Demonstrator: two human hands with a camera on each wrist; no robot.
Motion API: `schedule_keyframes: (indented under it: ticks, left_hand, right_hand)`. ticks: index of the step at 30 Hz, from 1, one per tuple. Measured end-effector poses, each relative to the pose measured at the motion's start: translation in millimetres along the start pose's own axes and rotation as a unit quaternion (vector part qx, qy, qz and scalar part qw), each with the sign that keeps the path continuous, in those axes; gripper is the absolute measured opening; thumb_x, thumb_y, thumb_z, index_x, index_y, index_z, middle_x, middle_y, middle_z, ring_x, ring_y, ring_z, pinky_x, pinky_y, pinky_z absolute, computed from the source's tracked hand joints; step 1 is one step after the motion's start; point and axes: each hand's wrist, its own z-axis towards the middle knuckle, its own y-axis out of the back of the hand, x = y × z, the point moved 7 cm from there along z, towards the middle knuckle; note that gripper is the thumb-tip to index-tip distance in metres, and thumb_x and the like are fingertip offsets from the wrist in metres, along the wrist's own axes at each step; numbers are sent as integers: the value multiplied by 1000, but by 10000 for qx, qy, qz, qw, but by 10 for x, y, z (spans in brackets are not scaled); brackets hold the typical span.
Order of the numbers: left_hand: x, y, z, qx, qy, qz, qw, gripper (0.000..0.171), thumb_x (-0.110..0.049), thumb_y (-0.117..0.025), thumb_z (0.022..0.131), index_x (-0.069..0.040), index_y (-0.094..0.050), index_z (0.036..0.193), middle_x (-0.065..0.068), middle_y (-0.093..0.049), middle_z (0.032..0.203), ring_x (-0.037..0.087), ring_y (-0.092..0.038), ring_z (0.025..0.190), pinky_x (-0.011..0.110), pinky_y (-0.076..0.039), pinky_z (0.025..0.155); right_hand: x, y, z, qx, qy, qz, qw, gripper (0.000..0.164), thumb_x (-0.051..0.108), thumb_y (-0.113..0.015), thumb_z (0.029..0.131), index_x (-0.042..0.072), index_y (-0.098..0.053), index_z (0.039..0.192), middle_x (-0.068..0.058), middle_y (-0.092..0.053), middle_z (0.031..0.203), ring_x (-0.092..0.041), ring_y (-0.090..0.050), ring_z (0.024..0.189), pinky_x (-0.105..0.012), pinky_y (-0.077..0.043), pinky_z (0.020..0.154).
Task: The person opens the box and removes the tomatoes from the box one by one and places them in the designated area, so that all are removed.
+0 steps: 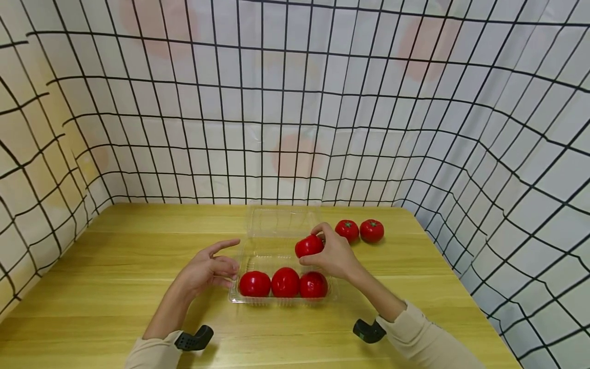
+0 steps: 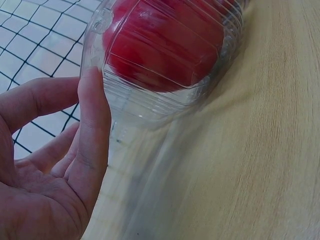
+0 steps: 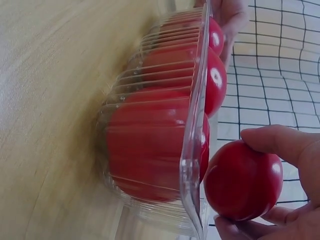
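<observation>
A clear plastic clamshell box (image 1: 288, 301) stands with its lid (image 1: 283, 223) folded back. Three red tomatoes (image 1: 285, 282) fill its near row. At the left rim, my left hand (image 1: 207, 269) pinches the box edge, fingertips on both sides, as the left wrist view shows; one finger points away over the box. My right hand (image 1: 335, 256) grips another tomato (image 1: 308, 246) between thumb and fingers, above the far right part of the box. In the right wrist view this held tomato (image 3: 243, 180) is close beside the box's rim (image 3: 192, 145).
Two more tomatoes, one at the left (image 1: 347, 230) and one at the right (image 1: 371, 231), sit on the wooden table (image 1: 138, 236) behind the right hand. A black wire grid (image 1: 286, 123) with white sheeting encloses the back and sides.
</observation>
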Motion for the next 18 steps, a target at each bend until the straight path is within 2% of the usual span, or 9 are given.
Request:
schedule_keyframes:
  ticks: [6,9,13,18]
  left_hand:
    - [4,-2,3,4,-3,-18,10000,78,2,-62,93,-4,-22,160,8,-70,93,16,-69,73,32,-64,67]
    - [5,-3,2,0,4,-8,10000,78,2,-62,93,-4,-23,160,8,-70,94,16,-69,74,32,-64,67]
    - [5,-4,3,14,2,-2,10000,78,2,-62,93,-5,-23,160,8,-70,93,16,-68,74,32,-64,67]
    - [8,-1,2,33,1,-27,10000,78,3,-61,93,-4,-22,160,7,-70,92,15,-68,73,32,-64,67]
  right_hand:
    - [-7,-15,-12,105,-20,198,9997,68,18,-87,74,11,-48,130,-18,-59,136,-32,-63,111,-48,-61,87]
    - [-8,-13,-16,151,25,192,9997,74,16,-87,73,12,-48,136,-16,-61,134,-30,-63,111,-48,-61,88]
    - [19,7,-23,155,204,-27,9997,80,21,-89,72,14,-52,144,-11,-63,132,-28,-63,112,-48,-60,90]
    - [38,31,-33,72,320,-235,9992,72,30,-90,74,12,-60,137,-9,-63,128,-28,-63,111,-47,-60,88]
